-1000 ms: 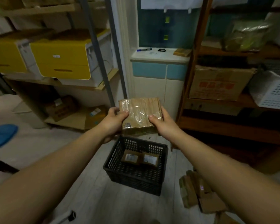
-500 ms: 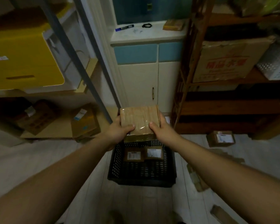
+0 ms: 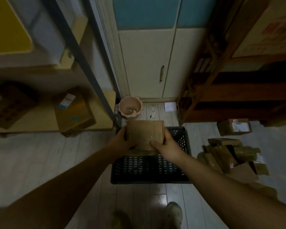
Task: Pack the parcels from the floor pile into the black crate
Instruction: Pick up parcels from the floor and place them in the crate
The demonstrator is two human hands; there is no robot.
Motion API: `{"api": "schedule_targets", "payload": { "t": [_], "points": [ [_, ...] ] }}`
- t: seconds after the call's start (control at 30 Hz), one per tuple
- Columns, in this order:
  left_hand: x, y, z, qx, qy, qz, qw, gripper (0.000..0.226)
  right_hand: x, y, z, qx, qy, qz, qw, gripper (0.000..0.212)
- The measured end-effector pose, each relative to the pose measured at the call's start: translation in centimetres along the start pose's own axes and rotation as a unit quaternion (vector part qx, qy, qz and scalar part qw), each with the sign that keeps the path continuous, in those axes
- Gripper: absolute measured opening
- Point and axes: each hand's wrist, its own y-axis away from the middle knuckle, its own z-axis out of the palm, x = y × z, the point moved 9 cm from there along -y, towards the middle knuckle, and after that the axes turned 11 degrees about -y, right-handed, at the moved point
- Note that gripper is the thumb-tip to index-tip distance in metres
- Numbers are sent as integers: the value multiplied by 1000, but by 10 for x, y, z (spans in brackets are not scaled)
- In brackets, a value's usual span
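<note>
I hold a flat brown taped parcel (image 3: 144,134) with both hands, directly above the black crate (image 3: 150,169) on the floor. My left hand (image 3: 122,141) grips its left edge and my right hand (image 3: 165,147) grips its near right corner. The parcel and my hands hide the inside of the crate. The floor pile of brown parcels (image 3: 228,156) lies just right of the crate. One labelled parcel (image 3: 234,127) sits apart behind the pile.
A pink pot (image 3: 130,108) stands on the floor behind the crate, by a grey shelf post (image 3: 89,70). A white cabinet (image 3: 147,63) is ahead, a dark wooden shelf (image 3: 238,96) to the right. Cardboard boxes (image 3: 73,111) sit on the low left shelf. My shoe (image 3: 173,214) is near the bottom edge.
My view has tilted down and I have come closer. The parcel has come down from chest height to just over the crate, still held in both hands.
</note>
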Motion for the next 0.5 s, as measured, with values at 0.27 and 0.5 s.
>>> {"api": "schedule_targets", "payload": {
  "t": [0.27, 0.5],
  "points": [
    [-170, -132, 97, 3, -71, -41, 997, 75, 197, -137, 11, -14, 138, 34, 990, 63],
    [-316, -218, 161, 6, -207, -93, 974, 64, 348, -229, 56, -114, 253, 36, 960, 56]
  ]
}}
